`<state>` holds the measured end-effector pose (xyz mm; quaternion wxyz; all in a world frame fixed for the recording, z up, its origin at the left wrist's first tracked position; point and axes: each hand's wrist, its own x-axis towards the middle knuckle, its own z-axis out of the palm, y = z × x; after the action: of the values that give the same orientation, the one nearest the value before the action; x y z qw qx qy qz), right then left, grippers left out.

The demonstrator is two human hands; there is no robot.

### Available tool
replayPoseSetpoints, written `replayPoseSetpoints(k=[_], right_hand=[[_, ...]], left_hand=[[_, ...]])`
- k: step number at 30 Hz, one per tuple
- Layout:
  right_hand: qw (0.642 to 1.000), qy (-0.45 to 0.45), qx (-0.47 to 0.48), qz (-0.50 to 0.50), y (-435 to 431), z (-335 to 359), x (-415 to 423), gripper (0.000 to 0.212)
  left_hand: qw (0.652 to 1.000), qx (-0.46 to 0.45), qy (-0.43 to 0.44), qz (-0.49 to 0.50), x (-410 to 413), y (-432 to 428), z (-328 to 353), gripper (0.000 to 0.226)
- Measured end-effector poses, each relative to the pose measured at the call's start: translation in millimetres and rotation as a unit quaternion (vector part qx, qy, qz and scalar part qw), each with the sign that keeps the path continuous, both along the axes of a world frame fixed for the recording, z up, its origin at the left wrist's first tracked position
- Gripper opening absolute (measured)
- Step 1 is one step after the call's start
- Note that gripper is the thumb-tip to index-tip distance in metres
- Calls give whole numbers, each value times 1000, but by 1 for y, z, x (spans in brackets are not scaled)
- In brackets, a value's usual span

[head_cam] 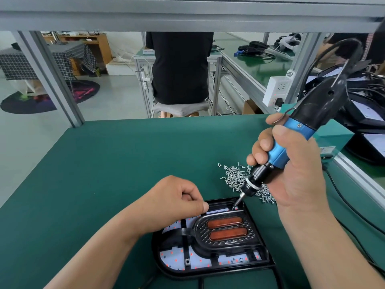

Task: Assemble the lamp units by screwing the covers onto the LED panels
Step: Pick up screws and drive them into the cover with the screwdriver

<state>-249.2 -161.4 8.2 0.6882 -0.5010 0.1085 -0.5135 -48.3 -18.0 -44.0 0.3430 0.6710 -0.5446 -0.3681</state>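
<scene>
Right hand (291, 163) around screwdriver (278, 151), bit on cover (208, 247)

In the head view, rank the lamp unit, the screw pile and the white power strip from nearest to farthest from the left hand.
1. lamp unit: directly beneath the left hand, at the table's near edge.
2. screw pile: on the green mat, to the hand's right, just beyond the lamp.
3. white power strip: on the frame at the table's far right corner.

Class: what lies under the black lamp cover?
Through openings in the black cover, a white LED panel with red dots shows. The left hand hides its upper-left part; solid ribs cover the rest.
</scene>
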Motion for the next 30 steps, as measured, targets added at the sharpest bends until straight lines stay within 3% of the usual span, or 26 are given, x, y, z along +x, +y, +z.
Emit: replayPoseSetpoints(k=[4, 10, 20, 26, 30], right_hand=[[999, 4, -22, 36, 4, 3, 1, 23], [998, 23, -20, 50, 7, 7, 2, 10], [993, 48, -43, 98, 7, 11, 8, 10], [978, 13, -94, 184, 2, 6, 3, 26], [987, -54, -39, 149, -2, 3, -2, 30]], left_hand=[[1000, -19, -18, 14, -5, 0, -5, 24], [999, -33, -18, 23, -6, 0, -9, 25], [999, -28, -8, 26, -6, -1, -8, 29], [1000, -17, 6, 17, -5, -3, -5, 26], [1000, 1, 5, -5, -2, -1, 1, 19]])
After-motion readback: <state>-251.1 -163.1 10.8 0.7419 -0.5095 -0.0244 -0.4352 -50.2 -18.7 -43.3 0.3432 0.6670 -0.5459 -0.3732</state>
